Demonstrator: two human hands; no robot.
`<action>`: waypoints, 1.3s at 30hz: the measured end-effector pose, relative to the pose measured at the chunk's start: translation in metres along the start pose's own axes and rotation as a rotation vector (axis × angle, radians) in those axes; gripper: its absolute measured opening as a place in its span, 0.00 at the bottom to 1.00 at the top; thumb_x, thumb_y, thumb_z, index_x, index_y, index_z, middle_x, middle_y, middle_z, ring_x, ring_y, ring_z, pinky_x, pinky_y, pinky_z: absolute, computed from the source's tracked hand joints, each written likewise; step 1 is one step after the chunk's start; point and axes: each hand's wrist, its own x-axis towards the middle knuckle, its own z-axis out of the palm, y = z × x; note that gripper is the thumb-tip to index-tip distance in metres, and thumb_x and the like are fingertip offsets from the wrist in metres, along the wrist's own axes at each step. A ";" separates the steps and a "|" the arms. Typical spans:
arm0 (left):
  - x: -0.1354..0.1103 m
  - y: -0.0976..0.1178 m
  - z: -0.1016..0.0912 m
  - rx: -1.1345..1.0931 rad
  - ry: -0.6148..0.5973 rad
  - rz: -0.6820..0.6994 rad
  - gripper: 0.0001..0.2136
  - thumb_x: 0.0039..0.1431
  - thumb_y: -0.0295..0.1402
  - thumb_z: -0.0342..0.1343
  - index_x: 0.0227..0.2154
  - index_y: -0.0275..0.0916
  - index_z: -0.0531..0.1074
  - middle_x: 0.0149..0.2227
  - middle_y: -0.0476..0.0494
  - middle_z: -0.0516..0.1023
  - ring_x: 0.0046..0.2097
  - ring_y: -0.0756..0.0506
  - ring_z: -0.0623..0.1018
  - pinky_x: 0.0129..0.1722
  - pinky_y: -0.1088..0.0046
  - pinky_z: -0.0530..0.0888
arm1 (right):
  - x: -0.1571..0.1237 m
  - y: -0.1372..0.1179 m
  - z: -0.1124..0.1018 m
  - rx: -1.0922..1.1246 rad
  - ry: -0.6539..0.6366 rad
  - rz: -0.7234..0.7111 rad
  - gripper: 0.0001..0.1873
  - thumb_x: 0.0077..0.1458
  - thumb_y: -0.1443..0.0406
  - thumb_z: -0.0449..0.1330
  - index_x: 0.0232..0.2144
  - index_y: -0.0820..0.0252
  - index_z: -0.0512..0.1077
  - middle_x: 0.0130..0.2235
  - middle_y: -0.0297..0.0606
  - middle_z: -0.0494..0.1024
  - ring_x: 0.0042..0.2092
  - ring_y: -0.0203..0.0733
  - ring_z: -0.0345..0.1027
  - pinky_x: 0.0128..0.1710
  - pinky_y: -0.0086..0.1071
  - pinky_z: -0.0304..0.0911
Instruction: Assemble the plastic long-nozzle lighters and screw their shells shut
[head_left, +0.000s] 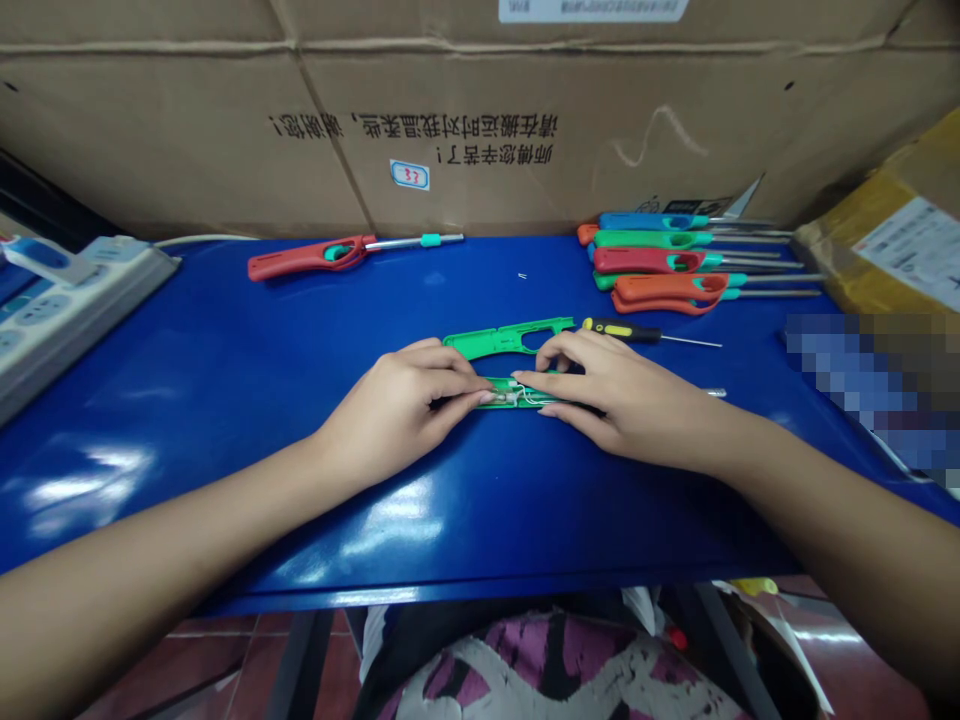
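On the blue table lies an opened green lighter casing half (534,402), with thin white wires and small inner parts showing. My left hand (409,400) pinches at its left end, thumb and fingertips closed over a tiny part I cannot make out. From the other side, my right hand (607,395) grips the same casing half, index fingertip by the white wires and thumb at the near edge. A metal tube end (716,393) sticks out beyond my right hand. Just behind both hands rests the other green casing half (480,343), touched by neither.
A black-and-yellow screwdriver (622,331) lies behind my right hand. Several lighters (675,262) are piled at the back right; one red lighter (307,260) lies back left. A power strip (82,300) stands at left. A large cardboard box (465,90) walls off the back.
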 end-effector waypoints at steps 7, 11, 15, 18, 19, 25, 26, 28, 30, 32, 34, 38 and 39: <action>0.002 0.000 -0.002 0.001 -0.038 0.006 0.09 0.68 0.32 0.56 0.39 0.37 0.82 0.37 0.41 0.82 0.40 0.45 0.78 0.42 0.68 0.75 | 0.000 -0.001 -0.001 0.001 0.005 -0.006 0.19 0.68 0.65 0.53 0.58 0.61 0.73 0.51 0.51 0.72 0.51 0.52 0.66 0.51 0.49 0.66; 0.002 0.000 0.000 -0.016 -0.027 0.022 0.08 0.67 0.30 0.57 0.40 0.37 0.82 0.38 0.41 0.82 0.41 0.45 0.79 0.43 0.68 0.75 | 0.001 -0.002 -0.001 -0.013 0.005 -0.015 0.20 0.68 0.66 0.53 0.58 0.63 0.73 0.51 0.52 0.72 0.51 0.53 0.66 0.50 0.49 0.66; 0.002 -0.001 0.003 -0.044 0.003 0.008 0.07 0.66 0.30 0.59 0.41 0.37 0.81 0.39 0.41 0.81 0.41 0.46 0.79 0.44 0.69 0.75 | 0.001 -0.002 0.000 -0.028 0.018 -0.023 0.19 0.68 0.66 0.53 0.57 0.63 0.73 0.50 0.52 0.72 0.51 0.52 0.67 0.50 0.48 0.67; 0.002 -0.002 0.005 -0.096 0.026 -0.029 0.06 0.64 0.30 0.61 0.40 0.37 0.82 0.38 0.43 0.82 0.39 0.47 0.79 0.42 0.71 0.75 | 0.002 -0.002 0.001 -0.031 0.026 -0.030 0.19 0.68 0.66 0.52 0.57 0.63 0.74 0.49 0.52 0.72 0.50 0.52 0.66 0.49 0.48 0.67; 0.002 -0.002 0.006 -0.112 0.030 -0.044 0.06 0.64 0.30 0.61 0.40 0.37 0.82 0.37 0.43 0.82 0.39 0.48 0.79 0.42 0.71 0.76 | 0.002 -0.002 0.001 -0.029 0.029 -0.031 0.19 0.68 0.66 0.52 0.57 0.63 0.74 0.49 0.52 0.72 0.50 0.52 0.66 0.49 0.48 0.67; 0.002 -0.002 0.005 -0.129 0.011 -0.088 0.07 0.65 0.32 0.60 0.41 0.39 0.82 0.39 0.43 0.82 0.38 0.49 0.80 0.40 0.73 0.76 | 0.001 -0.002 0.001 -0.035 0.020 -0.010 0.19 0.68 0.65 0.53 0.56 0.60 0.74 0.50 0.51 0.72 0.50 0.52 0.67 0.49 0.48 0.67; 0.002 -0.002 0.004 -0.121 0.008 -0.087 0.08 0.65 0.32 0.60 0.41 0.38 0.82 0.39 0.43 0.82 0.37 0.49 0.80 0.39 0.73 0.76 | 0.001 -0.002 0.000 -0.034 0.016 -0.004 0.19 0.68 0.65 0.53 0.57 0.60 0.74 0.50 0.51 0.72 0.50 0.53 0.67 0.49 0.48 0.67; 0.002 -0.001 0.003 -0.111 0.004 -0.092 0.08 0.64 0.32 0.60 0.41 0.38 0.82 0.39 0.42 0.82 0.36 0.48 0.80 0.37 0.74 0.76 | 0.001 -0.002 0.000 -0.023 0.011 0.009 0.19 0.68 0.65 0.53 0.57 0.60 0.74 0.50 0.51 0.72 0.51 0.53 0.67 0.50 0.48 0.67; 0.002 -0.001 0.002 -0.112 -0.005 -0.097 0.08 0.63 0.33 0.61 0.42 0.38 0.82 0.40 0.42 0.81 0.37 0.48 0.80 0.38 0.73 0.76 | 0.001 -0.002 0.000 -0.011 0.012 0.017 0.18 0.67 0.65 0.54 0.56 0.59 0.74 0.51 0.51 0.72 0.51 0.52 0.67 0.50 0.48 0.67; 0.002 -0.001 0.002 -0.131 -0.019 -0.108 0.09 0.63 0.33 0.61 0.43 0.39 0.82 0.40 0.42 0.81 0.37 0.49 0.79 0.37 0.74 0.76 | 0.002 -0.001 -0.001 -0.003 0.010 0.019 0.18 0.67 0.65 0.54 0.56 0.59 0.74 0.51 0.51 0.72 0.51 0.53 0.67 0.50 0.49 0.67; 0.003 -0.001 0.003 -0.175 -0.027 -0.152 0.09 0.62 0.33 0.62 0.43 0.40 0.82 0.39 0.43 0.80 0.36 0.49 0.78 0.35 0.74 0.74 | 0.002 -0.001 -0.001 0.001 0.008 0.019 0.18 0.67 0.65 0.54 0.56 0.59 0.74 0.51 0.50 0.73 0.51 0.53 0.67 0.50 0.49 0.67; 0.003 -0.002 0.008 -0.306 -0.009 -0.320 0.07 0.59 0.33 0.66 0.41 0.42 0.83 0.36 0.45 0.79 0.34 0.49 0.76 0.34 0.73 0.72 | 0.002 -0.001 -0.001 0.004 0.013 0.017 0.18 0.67 0.65 0.54 0.55 0.59 0.75 0.50 0.50 0.73 0.51 0.52 0.67 0.50 0.48 0.66; 0.003 -0.002 0.010 -0.329 0.002 -0.348 0.07 0.58 0.33 0.66 0.40 0.43 0.84 0.35 0.46 0.79 0.35 0.48 0.76 0.35 0.71 0.73 | 0.002 -0.001 -0.001 0.004 0.014 0.015 0.18 0.67 0.65 0.54 0.55 0.59 0.75 0.50 0.50 0.73 0.50 0.52 0.67 0.50 0.48 0.66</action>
